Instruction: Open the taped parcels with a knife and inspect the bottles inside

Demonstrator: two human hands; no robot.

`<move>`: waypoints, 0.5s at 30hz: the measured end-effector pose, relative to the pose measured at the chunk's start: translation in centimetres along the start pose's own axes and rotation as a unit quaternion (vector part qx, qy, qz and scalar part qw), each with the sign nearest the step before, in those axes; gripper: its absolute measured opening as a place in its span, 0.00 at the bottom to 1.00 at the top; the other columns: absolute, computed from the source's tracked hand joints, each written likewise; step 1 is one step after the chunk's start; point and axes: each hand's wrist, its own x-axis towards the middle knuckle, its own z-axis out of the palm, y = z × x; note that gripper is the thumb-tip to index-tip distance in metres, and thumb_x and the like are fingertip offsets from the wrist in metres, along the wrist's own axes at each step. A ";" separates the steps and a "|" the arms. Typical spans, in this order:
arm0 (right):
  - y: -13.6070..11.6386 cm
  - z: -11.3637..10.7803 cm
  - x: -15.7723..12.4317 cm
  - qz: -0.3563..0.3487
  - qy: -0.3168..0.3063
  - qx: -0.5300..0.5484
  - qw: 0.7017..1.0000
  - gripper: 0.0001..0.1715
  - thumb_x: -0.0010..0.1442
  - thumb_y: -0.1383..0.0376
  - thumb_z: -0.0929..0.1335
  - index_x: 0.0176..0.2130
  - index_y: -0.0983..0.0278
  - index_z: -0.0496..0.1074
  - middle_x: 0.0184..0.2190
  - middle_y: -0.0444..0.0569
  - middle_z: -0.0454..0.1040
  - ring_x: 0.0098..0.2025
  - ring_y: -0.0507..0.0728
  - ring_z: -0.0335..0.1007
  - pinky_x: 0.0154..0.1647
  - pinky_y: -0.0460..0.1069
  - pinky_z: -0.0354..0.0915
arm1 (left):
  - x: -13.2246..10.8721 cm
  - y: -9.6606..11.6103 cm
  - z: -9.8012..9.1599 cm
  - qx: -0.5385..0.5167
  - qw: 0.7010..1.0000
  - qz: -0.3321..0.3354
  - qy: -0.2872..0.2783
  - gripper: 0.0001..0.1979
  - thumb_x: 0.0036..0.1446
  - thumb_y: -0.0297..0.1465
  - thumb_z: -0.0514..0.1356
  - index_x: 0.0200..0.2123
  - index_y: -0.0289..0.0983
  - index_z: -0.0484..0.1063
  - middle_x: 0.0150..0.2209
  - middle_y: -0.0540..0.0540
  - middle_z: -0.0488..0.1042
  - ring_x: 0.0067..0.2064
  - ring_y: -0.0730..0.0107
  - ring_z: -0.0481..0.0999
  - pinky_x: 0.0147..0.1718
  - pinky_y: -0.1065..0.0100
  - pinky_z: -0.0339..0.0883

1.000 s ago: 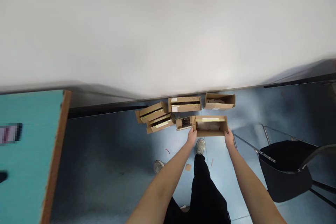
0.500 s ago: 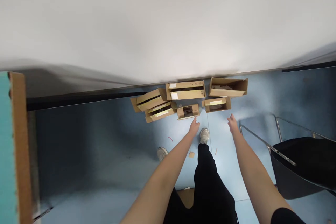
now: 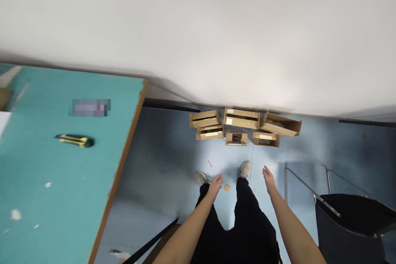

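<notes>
My left hand (image 3: 215,185) hangs in the air above my leg, fingers apart, with nothing in it. My right hand (image 3: 268,178) is also in the air, fingers stretched out, and holds nothing. Beyond both hands, several open cardboard boxes stand in two rows on the floor along the wall. A small box (image 3: 236,140) with dark contents is in the front row, with another small box (image 3: 266,140) to its right. Behind them are a long box (image 3: 241,121) and a wider box (image 3: 282,125) with brown pieces inside.
On the left is a green table (image 3: 71,181) with a yellow-and-black utility knife (image 3: 76,140) and a blurred-out object (image 3: 89,107). A black chair (image 3: 349,227) with metal legs stands at the right. A cardboard scrap (image 3: 227,187) lies on the floor.
Both hands have drawn back from the boxes toward my body. The view has swung left, so the green table now fills the left side.
</notes>
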 end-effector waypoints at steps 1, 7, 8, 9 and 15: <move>-0.8 0.3 -0.8 -0.009 -0.012 -0.009 1.000 0.38 0.43 0.48 0.72 0.51 0.64 0.78 0.50 0.59 0.80 0.55 0.68 0.75 0.57 0.62 0.67 | -0.8 0.2 -0.7 -0.015 1.000 0.001 0.005 0.31 0.56 0.45 0.64 0.59 0.36 0.70 0.57 0.34 0.73 0.59 0.53 0.74 0.54 0.58 0.68; -6.3 3.6 -5.4 -0.075 -0.077 -0.070 0.992 0.33 0.41 0.46 0.73 0.43 0.63 0.81 0.46 0.57 0.82 0.55 0.69 0.75 0.57 0.64 0.67 | -5.3 1.9 -5.9 -0.096 0.995 0.035 -0.005 0.27 0.58 0.44 0.62 0.57 0.37 0.71 0.57 0.34 0.74 0.57 0.55 0.75 0.53 0.60 0.69; -7.1 4.4 -6.1 -0.089 -0.089 -0.081 0.989 0.33 0.41 0.46 0.73 0.42 0.63 0.81 0.46 0.57 0.82 0.55 0.69 0.75 0.57 0.65 0.67 | -5.9 2.2 -7.1 -0.110 0.993 0.043 -0.006 0.27 0.58 0.44 0.62 0.57 0.36 0.71 0.56 0.34 0.75 0.57 0.55 0.76 0.53 0.60 0.69; -7.9 5.3 -6.8 -0.103 -0.101 -0.092 0.985 0.33 0.41 0.45 0.72 0.41 0.63 0.81 0.45 0.57 0.82 0.55 0.69 0.75 0.56 0.65 0.67 | -6.4 2.3 -8.3 -0.124 0.991 0.053 -0.003 0.27 0.58 0.44 0.62 0.56 0.36 0.72 0.56 0.34 0.75 0.56 0.55 0.76 0.53 0.61 0.69; -11.3 12.4 -11.3 -0.203 -0.169 -0.128 0.956 0.34 0.40 0.41 0.73 0.38 0.62 0.82 0.39 0.58 0.83 0.49 0.72 0.78 0.52 0.68 0.69 | -9.6 2.2 -17.1 -0.180 0.978 0.102 0.035 0.30 0.53 0.50 0.64 0.53 0.36 0.75 0.54 0.35 0.76 0.54 0.56 0.77 0.50 0.62 0.69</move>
